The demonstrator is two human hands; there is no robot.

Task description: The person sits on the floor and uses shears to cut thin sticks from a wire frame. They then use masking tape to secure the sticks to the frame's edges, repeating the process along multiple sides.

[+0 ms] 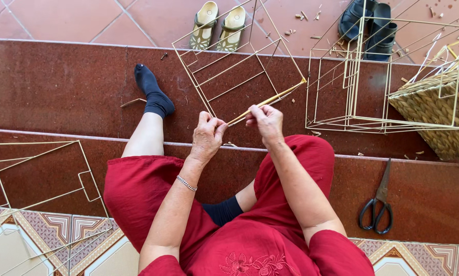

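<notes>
My left hand and my right hand are both closed on the near end of a thin pale straw strand. The strand runs up and to the right from my fingers to a corner of a cream wire frame lying tilted on the red-brown step in front of me. My left wrist wears a thin bracelet. I sit on the steps in red clothes, with a leg in a dark sock stretched out to the left.
A second boxy wire frame stands at the right beside a woven basket. Black-handled scissors lie on the step at right. Another wire frame lies at lower left. Sandals and dark slippers sit on the tiles above.
</notes>
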